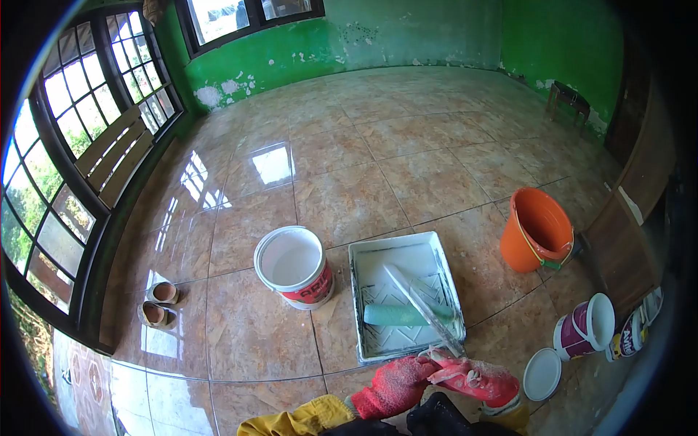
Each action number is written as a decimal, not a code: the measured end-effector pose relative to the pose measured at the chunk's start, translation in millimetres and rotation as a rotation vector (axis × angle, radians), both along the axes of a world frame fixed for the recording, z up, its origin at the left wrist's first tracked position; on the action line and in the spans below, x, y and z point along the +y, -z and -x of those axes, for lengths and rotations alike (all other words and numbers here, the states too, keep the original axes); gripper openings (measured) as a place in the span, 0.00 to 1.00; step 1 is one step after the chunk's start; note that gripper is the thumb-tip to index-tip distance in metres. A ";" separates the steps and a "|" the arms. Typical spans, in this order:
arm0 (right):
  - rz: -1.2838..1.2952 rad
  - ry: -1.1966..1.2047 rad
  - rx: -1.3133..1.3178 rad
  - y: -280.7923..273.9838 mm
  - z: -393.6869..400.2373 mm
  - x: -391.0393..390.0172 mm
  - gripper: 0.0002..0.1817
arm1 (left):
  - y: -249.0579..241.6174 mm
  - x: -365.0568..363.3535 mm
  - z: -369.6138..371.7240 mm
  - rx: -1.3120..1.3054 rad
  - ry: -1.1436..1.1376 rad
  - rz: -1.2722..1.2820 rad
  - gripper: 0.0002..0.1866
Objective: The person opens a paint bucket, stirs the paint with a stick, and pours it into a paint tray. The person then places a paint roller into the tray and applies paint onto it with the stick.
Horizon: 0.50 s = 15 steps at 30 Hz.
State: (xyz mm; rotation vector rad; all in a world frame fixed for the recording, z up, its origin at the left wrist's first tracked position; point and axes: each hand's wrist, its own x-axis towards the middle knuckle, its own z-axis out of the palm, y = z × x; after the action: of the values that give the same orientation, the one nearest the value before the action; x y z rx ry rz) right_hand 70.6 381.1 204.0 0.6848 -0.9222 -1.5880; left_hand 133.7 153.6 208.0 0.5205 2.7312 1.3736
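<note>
My left hand (396, 386), in a red work glove with a pale dusty coat, is closed at the fingertips of my right glove. My right hand (480, 379), in a matching paint-smeared glove, reaches leftward with its fingers extended. Both hands meet just in front of a white paint tray (354, 291) holding white paint. Across the tray's ribbed slope lies a light green paint roller (392, 315). A long paint-smeared stick (411, 291) slants over it, its near end overlapping my right glove in this view.
Left of the tray stands a white paint bucket (291, 254) with a red label. An orange bucket (534, 229) is to the right, near several paint containers (582, 327) and a white lid (542, 374). Shoes (155, 314) sit at left; a stool (567, 102) stands far right.
</note>
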 end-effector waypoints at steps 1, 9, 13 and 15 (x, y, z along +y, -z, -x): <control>-0.010 0.001 0.019 0.3 -0.2 0.9 0.31 | 10.4 1.4 -0.6 0.040 0.010 0.001 0.16; -0.080 0.010 0.139 -4.9 1.3 -0.6 0.30 | -3.0 3.2 -0.1 0.051 0.048 0.036 0.18; -0.104 0.007 0.173 -4.2 0.5 -1.6 0.30 | -2.9 3.2 -2.5 0.028 0.045 -0.004 0.18; -0.115 0.006 0.205 -5.1 0.8 -3.2 0.30 | -4.4 2.9 -3.1 0.048 0.047 -0.062 0.18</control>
State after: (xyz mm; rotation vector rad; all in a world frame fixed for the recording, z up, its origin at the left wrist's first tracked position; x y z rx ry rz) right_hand 69.8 377.9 209.1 0.5859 -0.6875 -1.6915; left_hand 136.8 156.5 212.4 0.6254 2.7012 1.4577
